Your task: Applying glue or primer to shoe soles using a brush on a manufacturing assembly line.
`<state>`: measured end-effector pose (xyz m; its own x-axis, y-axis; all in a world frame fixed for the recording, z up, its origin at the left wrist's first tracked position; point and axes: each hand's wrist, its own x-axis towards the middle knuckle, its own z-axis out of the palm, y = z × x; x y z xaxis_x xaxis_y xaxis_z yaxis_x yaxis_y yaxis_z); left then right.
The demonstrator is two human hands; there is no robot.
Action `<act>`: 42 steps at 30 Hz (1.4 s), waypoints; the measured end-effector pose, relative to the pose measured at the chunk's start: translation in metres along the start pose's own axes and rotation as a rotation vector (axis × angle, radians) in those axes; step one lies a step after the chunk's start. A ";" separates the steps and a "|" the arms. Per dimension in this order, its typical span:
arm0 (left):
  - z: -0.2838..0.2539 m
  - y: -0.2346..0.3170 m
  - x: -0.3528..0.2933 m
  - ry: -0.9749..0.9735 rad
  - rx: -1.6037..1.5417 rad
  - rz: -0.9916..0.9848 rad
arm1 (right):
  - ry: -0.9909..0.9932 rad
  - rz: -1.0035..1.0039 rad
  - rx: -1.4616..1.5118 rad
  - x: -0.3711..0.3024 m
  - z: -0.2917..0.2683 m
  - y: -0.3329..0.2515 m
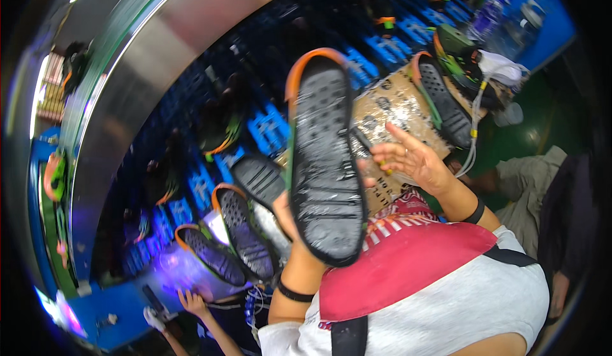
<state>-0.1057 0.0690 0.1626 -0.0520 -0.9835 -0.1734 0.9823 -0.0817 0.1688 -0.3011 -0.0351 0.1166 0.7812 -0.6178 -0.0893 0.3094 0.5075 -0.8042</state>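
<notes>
My left hand (285, 216) grips a black shoe sole (326, 171) with an orange and green rim, held up in front of me. The sole's hollow inner side faces me, showing small round recesses at one end, cross ribs at the other and a wet-looking shine. Most of the left palm is hidden behind it. Just right of the sole is my right hand (411, 161), one finger stretched out and the others curled by a slim dark tool (361, 138) with a yellow end. The tool's kind is unclear; it appears to be in those fingers.
More soles (245, 228) lie at left, and another sole (443, 101) rests on taped cardboard (401, 101) beside a dark shoe (452, 47). Blue racks (268, 130) with shoes pass behind. Bottles (491, 15) stand far right. A co-worker's hand (192, 303) shows at lower left.
</notes>
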 end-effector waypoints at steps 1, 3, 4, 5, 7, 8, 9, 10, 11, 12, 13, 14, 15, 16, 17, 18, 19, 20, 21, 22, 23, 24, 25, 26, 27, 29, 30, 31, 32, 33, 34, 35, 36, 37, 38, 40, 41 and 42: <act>0.005 -0.002 -0.001 0.022 -0.037 -0.054 | -0.024 -0.048 0.100 0.011 0.009 0.005; -0.003 -0.007 -0.005 -0.073 0.005 -0.092 | -0.141 -0.081 0.228 0.032 0.021 0.007; -0.004 -0.008 -0.008 -0.050 -0.018 -0.139 | -0.123 -0.081 0.284 0.037 0.027 0.010; -0.004 -0.008 -0.009 -0.030 -0.042 -0.195 | -0.198 -0.025 0.297 0.041 0.021 0.011; -0.003 -0.006 -0.019 0.033 -0.066 -0.153 | -0.157 -0.015 0.312 0.045 0.028 0.017; -0.009 -0.005 -0.021 0.055 -0.090 -0.154 | -0.164 -0.010 0.317 0.046 0.030 0.022; -0.014 -0.005 -0.024 0.076 -0.114 -0.156 | -0.161 0.009 0.345 0.046 0.030 0.030; -0.016 -0.003 -0.025 -0.005 -0.222 -0.172 | -0.157 0.029 0.373 0.046 0.030 0.038; -0.022 -0.003 -0.025 -0.004 -0.221 -0.173 | -0.157 0.028 0.374 0.046 0.029 0.045; -0.028 -0.004 -0.027 0.103 -0.119 -0.152 | -0.180 0.092 0.432 0.045 0.027 0.052; -0.031 -0.006 -0.029 0.208 -0.017 -0.132 | -0.203 0.155 0.490 0.043 0.028 0.056; -0.026 -0.007 -0.031 0.212 -0.007 -0.097 | -0.169 0.176 0.529 0.043 0.034 0.059; -0.019 -0.006 -0.030 0.214 -0.004 -0.100 | -0.168 0.173 0.533 0.045 0.041 0.057; -0.012 -0.005 -0.028 0.337 0.084 -0.097 | -0.100 0.078 0.561 0.048 0.049 0.052; -0.008 -0.003 -0.030 0.461 0.172 -0.079 | -0.043 -0.008 0.589 0.051 0.055 0.050; -0.012 -0.001 -0.034 0.456 0.174 -0.167 | -0.022 -0.008 0.565 0.052 0.046 0.049; -0.025 0.014 -0.047 0.347 0.390 -0.244 | 0.035 0.024 0.484 0.053 0.044 0.043; -0.022 0.030 -0.057 0.416 0.668 -0.192 | 0.068 -0.018 0.532 0.055 0.035 0.040; -0.020 0.046 -0.065 0.479 0.946 -0.140 | 0.105 -0.064 0.579 0.054 0.027 0.038; -0.020 0.061 -0.070 0.600 1.175 0.036 | 0.123 -0.071 0.638 0.051 0.027 0.033; -0.022 0.075 -0.074 0.717 1.400 0.222 | 0.067 -0.087 0.624 0.051 0.026 0.027; -0.027 0.092 -0.080 0.810 1.559 0.333 | 0.091 -0.100 0.640 0.050 0.027 0.025; -0.034 0.109 -0.086 0.906 1.717 0.454 | 0.110 -0.111 0.658 0.049 0.029 0.024; -0.038 0.120 -0.089 1.029 1.893 0.416 | 0.106 -0.113 0.661 0.048 0.029 0.024; -0.045 0.132 -0.093 1.158 2.067 0.375 | 0.118 -0.075 0.694 0.048 0.029 0.026; -0.096 0.150 -0.109 1.198 2.160 0.329 | 0.117 -0.039 0.725 0.046 0.031 0.028; -0.114 0.151 -0.114 1.291 2.343 0.159 | 0.112 -0.026 0.708 0.047 0.030 0.030; -0.121 0.150 -0.116 1.370 2.519 -0.028 | 0.111 -0.020 0.689 0.047 0.027 0.032; -0.115 0.147 -0.117 1.352 2.363 -0.261 | 0.155 -0.004 0.723 0.048 0.024 0.036; -0.109 0.143 -0.112 1.304 2.207 -0.477 | 0.157 -0.027 0.725 0.046 0.020 0.036; -0.120 0.141 -0.115 1.292 2.248 -0.335 | 0.209 -0.033 0.712 0.045 0.016 0.036; -0.113 0.140 -0.112 1.280 2.263 -0.319 | 0.257 -0.035 0.700 0.044 0.013 0.035; -0.101 0.140 -0.107 1.319 2.239 -0.390 | 0.268 -0.035 0.729 0.043 0.012 0.034; -0.091 0.141 -0.104 1.359 2.214 -0.458 | 0.271 -0.054 0.730 0.043 0.011 0.034; -0.083 0.144 -0.109 1.331 2.181 -0.361 | 0.268 -0.047 0.712 0.044 0.009 0.033; -0.070 0.160 -0.130 1.099 2.101 -0.079 | 0.256 -0.030 0.703 0.045 0.008 0.032; -0.033 0.158 -0.127 1.014 1.785 -0.079 | 0.260 -0.050 0.702 0.044 0.008 0.032; 0.015 0.150 -0.120 0.865 1.643 0.029 | 0.241 -0.031 0.713 0.042 0.007 0.030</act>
<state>0.0456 0.1719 0.2230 0.5738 -0.6843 -0.4501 -0.1853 -0.6438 0.7424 -0.2549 -0.0415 0.0925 0.6515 -0.7110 -0.2645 0.6696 0.7028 -0.2400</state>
